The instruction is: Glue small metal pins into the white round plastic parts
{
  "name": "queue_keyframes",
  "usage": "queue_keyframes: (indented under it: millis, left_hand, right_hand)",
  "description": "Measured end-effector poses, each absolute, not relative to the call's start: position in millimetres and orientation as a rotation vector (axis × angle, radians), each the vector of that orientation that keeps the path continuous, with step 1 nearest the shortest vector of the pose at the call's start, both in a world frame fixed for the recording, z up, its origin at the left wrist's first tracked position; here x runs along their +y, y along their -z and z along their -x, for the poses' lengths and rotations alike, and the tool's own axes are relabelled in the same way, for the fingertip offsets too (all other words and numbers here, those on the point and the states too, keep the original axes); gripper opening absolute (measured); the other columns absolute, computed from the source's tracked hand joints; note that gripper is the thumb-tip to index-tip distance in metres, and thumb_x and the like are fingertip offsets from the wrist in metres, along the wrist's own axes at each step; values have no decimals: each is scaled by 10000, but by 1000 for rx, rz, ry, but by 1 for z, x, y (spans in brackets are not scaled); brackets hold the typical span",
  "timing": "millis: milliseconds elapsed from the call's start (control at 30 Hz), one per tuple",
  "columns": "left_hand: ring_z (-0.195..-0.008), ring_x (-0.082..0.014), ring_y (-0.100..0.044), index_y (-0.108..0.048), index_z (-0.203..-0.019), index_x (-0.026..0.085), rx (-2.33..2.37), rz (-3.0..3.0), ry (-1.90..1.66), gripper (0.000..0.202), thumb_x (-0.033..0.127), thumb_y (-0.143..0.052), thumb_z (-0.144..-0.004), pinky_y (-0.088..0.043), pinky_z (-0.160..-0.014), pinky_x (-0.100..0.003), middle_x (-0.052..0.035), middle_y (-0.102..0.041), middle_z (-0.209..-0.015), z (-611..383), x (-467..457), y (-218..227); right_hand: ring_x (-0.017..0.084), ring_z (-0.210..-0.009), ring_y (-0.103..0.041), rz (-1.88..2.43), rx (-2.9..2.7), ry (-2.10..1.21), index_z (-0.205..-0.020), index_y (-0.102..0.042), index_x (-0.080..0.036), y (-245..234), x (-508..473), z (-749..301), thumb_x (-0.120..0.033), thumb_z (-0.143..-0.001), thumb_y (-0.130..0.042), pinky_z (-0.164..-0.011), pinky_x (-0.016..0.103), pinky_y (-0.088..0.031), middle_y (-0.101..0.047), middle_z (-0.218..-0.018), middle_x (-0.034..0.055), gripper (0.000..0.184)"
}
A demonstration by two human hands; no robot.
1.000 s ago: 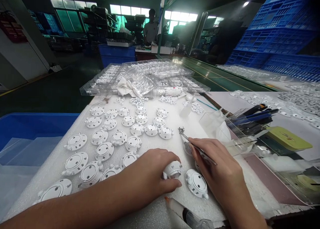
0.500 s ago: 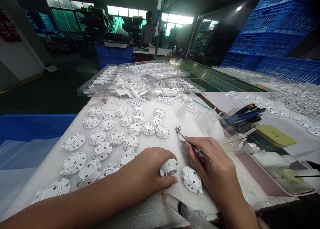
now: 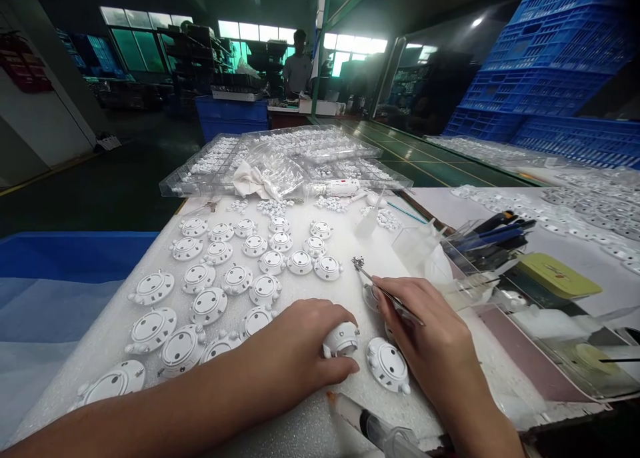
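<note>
Between thumb and fingers, my left hand (image 3: 307,338) grips a small white rounded plastic part (image 3: 342,339), its hollow side partly visible. My right hand (image 3: 433,325) holds metal tweezers (image 3: 387,291), their tips at a little pile of tiny dark metal pieces (image 3: 358,263) on the white foam sheet (image 3: 285,411). Under and beside the right hand lie white disc-shaped parts; one disc part (image 3: 387,365) with dark dots shows fully, others are partly covered. Many similar discs (image 3: 209,305) spread to the left. A syringe (image 3: 367,426) with an orange tip lies in front of my left hand.
Clear trays (image 3: 215,161) of small white parts stand at the far edge, with a plastic bag (image 3: 277,171). At right are a bin with pens (image 3: 495,231), a yellow-lidded box (image 3: 557,275) and blue crates (image 3: 540,65). A person (image 3: 297,68) stands in the background.
The whole view has shifted slightly, moving things a little right and down. Both hands keep their grips, and the tweezer tips stay at the pile of metal pieces.
</note>
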State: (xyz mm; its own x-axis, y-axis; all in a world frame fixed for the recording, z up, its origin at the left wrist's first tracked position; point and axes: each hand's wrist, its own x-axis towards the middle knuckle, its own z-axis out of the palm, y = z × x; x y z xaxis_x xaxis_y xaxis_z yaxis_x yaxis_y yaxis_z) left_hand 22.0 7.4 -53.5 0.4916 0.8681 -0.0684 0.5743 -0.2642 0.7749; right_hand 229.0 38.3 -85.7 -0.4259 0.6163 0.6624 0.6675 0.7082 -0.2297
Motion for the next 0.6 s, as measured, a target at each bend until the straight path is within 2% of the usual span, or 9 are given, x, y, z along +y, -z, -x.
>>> queue_keyframes:
  millis: [600]
  left_hand:
    - [-1028,-237,-588,-649,-1146,220,1196,-1947,-470,338,273,-687,-814,-424,-859,-314,-31,-664,-1063,-21,8,55]
  right_hand:
    - [188,-963,-587,940,-2130,65,-1150,-565,-199,85,35,-230,-106,-905,-556,-816,323,-494,-641,-1002,63,263]
